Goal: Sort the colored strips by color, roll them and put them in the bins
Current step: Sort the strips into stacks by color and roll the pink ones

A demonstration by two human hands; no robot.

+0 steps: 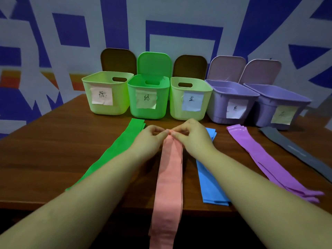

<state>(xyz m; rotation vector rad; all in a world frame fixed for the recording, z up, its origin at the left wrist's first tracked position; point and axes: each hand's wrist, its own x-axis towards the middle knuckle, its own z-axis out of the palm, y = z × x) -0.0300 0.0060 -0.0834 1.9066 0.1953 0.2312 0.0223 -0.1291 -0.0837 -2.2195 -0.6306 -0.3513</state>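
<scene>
Your left hand (150, 134) and right hand (190, 133) meet at the far end of the pink strip (169, 177). Both have fingers curled, pinching that end between thumb and fingertips. The pink strip runs from your hands toward you across the table (45, 150) and hangs over its near edge.

Sorted strips on the table: green strips (115, 151) to the left of the pink one, partly under your left forearm; blue strips (208, 184) to its right, partly under your right forearm; purple strips (260, 155) further right; grey strip (294, 150) at the far right, running out of view.

Five bins stand in a row at the back of the table, lids raised, each with a paper label: a pale green bin (107, 106) at left, a green bin (147, 112), a second pale green bin (186, 112), a purple bin (221, 105), and a second purple bin (265, 112) at right. What the bins hold cannot be seen from this angle.
</scene>
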